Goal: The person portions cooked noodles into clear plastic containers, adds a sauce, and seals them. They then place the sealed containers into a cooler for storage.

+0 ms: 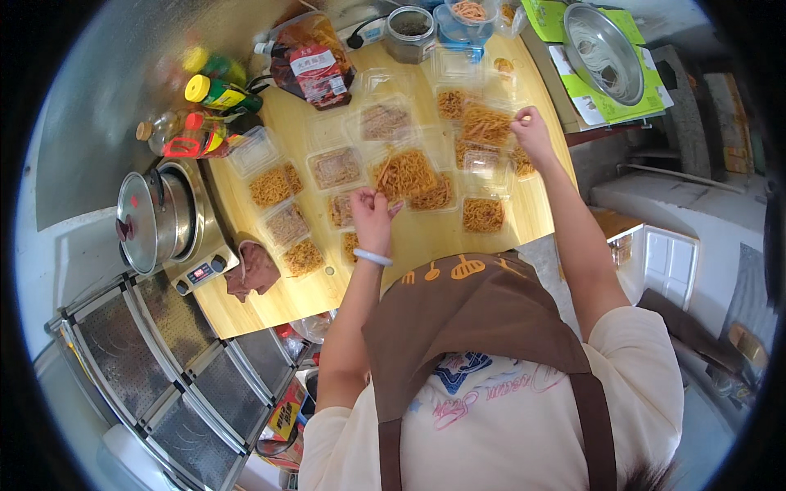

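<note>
My left hand (370,220), with a pale bracelet at its wrist, pinches the near left corner of a clear plastic box of noodles (405,173). That box partly covers another noodle box (433,194). To the right, the fingers of my right hand (532,134) grip the right edge of a second clear box of noodles (485,124), which overlaps the boxes below it. Several more clear boxes of noodles stand about on the wooden table (424,236), among them an open one (483,215) near the front and a closed, misted one (336,167).
On the left, a lidded pot (156,215) sits on an electric cooker (206,261) beside a brown cloth (252,270). Bottles (224,93), a large sauce pouch (316,67) and a jar (410,34) line the back. A metal bowl of pale noodles (603,55) stands at far right.
</note>
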